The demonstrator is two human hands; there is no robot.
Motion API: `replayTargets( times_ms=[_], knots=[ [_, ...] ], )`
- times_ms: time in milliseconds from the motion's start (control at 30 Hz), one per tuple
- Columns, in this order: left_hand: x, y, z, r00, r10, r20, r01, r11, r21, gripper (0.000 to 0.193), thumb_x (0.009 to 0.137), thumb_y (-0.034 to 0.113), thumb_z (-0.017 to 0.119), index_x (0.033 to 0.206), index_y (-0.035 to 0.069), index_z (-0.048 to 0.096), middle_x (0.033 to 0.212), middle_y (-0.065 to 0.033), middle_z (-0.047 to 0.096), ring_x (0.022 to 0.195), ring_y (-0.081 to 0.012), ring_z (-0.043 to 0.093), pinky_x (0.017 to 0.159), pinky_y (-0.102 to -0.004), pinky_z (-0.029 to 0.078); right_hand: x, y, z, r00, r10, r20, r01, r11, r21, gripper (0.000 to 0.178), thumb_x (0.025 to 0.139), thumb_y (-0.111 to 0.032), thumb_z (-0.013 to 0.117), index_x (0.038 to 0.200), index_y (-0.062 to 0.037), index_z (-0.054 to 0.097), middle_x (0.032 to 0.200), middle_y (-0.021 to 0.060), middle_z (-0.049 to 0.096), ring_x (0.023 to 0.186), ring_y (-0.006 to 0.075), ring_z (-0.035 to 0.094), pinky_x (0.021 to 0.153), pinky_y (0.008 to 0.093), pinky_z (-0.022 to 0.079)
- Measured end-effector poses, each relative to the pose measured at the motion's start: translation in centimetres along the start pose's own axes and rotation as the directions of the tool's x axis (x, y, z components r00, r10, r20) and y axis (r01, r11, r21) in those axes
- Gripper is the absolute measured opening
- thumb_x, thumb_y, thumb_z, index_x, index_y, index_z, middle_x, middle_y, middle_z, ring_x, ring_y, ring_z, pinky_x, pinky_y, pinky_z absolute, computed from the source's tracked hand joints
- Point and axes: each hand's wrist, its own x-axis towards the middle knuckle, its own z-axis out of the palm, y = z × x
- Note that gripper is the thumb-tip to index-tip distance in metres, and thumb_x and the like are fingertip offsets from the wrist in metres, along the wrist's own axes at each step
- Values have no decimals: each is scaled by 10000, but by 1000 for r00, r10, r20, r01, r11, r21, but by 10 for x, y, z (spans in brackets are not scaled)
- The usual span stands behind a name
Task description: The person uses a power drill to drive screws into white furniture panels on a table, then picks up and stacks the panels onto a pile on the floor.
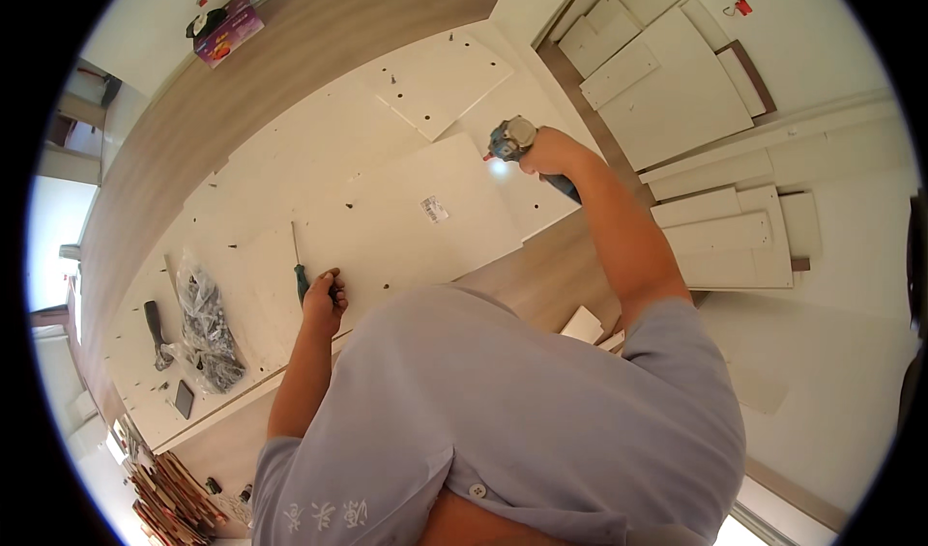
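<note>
My right hand [553, 152] grips a blue-and-black cordless driver [512, 140] by its handle, over the right side of the white panels. The driver's light makes a bright spot on the board beside its red tip. Lower left of it, my left hand [327, 298] is closed with the fingers curled, at the handle of a long-shafted green screwdriver [301, 277]. Something dark shows among those fingers, too small to name. Beneath both hands lie white furniture panels [406, 242] with dark fittings standing in them. A printed label [435, 209] sticks to one panel.
Left of my left hand are clear plastic bags of hardware [205, 319], a dark-handled tool [156, 335] and a phone-like dark rectangle [184, 399]. More white boards [667, 72] lean at the right wall. A purple box [229, 34] stands far left on the wood floor.
</note>
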Motion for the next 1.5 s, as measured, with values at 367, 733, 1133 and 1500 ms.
replayTargets(
  times_ms=[367, 733, 1133, 1500],
  knots=[
    [3, -17, 5, 986, 164, -37, -159, 981, 107, 237, 1092, 320, 616, 1134, 89, 648, 822, -9, 632, 590, -100, 538, 492, -232, 415, 19, -46, -15, 993, 53, 105, -29, 975, -223, 168, 741, -56, 652, 849, 27, 751, 763, 158, 718, 634, 259, 718, 603, 402, 577],
    [3, -9, 4, 998, 67, 12, -67, 998, 1, 210, 1097, 305, 565, 1046, 108, 613, 813, -19, 598, 614, -125, 529, 523, -260, 446, 7, -28, -20, 995, -96, 43, 100, 988, -118, 188, 719, -117, 750, 766, 62, 720, 724, 190, 721, 625, 262, 746, 589, 409, 578],
    [-29, 27, 73, 943, 46, 331, -19, 996, -83, 156, 1101, 265, 600, 1074, 115, 633, 878, -11, 624, 696, -122, 561, 616, -271, 501, -117, -22, 121, 881, -445, 164, 133, 564, 815, 454, 857, 33, 764, 1297, -15, 665, 1091, 114, 763, 903, 186, 716, 795, 356, 628],
    [-49, 33, 117, 878, -47, 476, 29, 999, 43, 257, 1106, 303, 601, 1179, 58, 629, 901, -30, 581, 747, -135, 527, 643, -269, 471, -131, -21, 145, 889, -433, 151, 115, 529, 841, 428, 860, 19, 760, 1276, -17, 666, 1079, 110, 763, 887, 192, 720, 810, 362, 621]
  ],
)
